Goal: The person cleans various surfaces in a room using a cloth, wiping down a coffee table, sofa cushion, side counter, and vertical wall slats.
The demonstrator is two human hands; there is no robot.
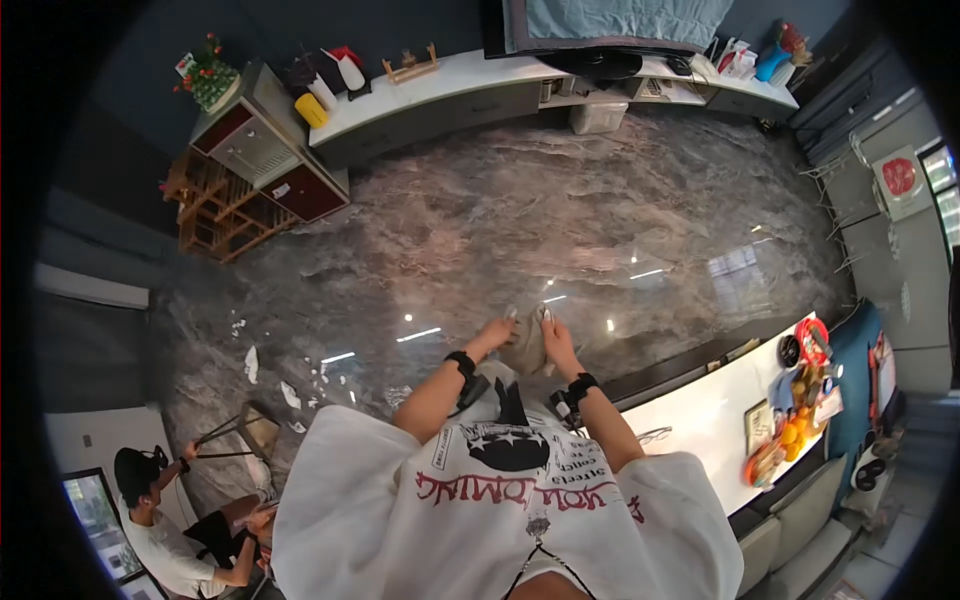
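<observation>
My left hand (495, 331) and my right hand (559, 341) are close together in front of my body, above the floor. Between them hangs a crumpled beige-grey cloth (524, 350). Fingers of both hands are closed on its upper edges, the left on one side and the right on the other. Each wrist wears a black band. The cloth's lower part drops toward my shirt front, and its exact shape is hard to make out.
White scraps (290, 395) lie on the glossy floor (480, 220) at left. Nearby, another person (165, 530) holds a long-handled dustpan-like item (261, 432). A white table (690, 430) with glasses and clutter stands right. A cabinet (265, 150) and long console (430, 105) line the back.
</observation>
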